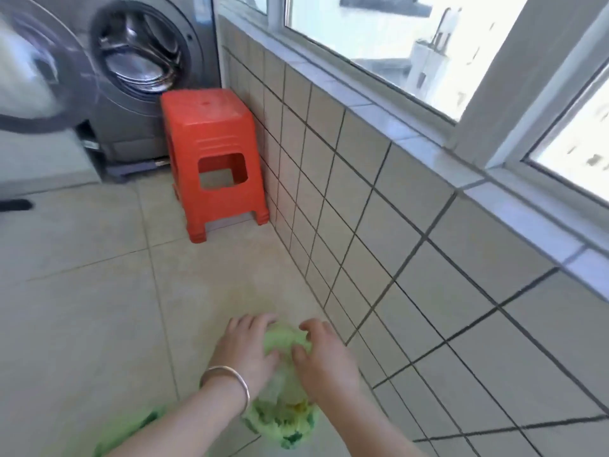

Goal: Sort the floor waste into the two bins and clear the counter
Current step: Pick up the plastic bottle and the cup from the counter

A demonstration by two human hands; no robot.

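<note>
A bunch of pale green cabbage leaves (285,341) lies on the tiled floor close to the wall, at the bottom middle of the head view. My left hand (245,349), with a silver bangle on the wrist, grips the bunch from the left. My right hand (324,356) grips it from the right, fingers curled over the top. More leafy green ends (283,427) spread out below my hands. Another green leaf piece (145,423) shows under my left forearm. The picture is blurred by motion. No bin is in view.
A red plastic stool (214,153) stands in the corner by the tiled wall (362,206). Behind it is a grey washing machine (141,54) with its round door (29,61) swung open to the left. A window ledge (428,153) runs along the right.
</note>
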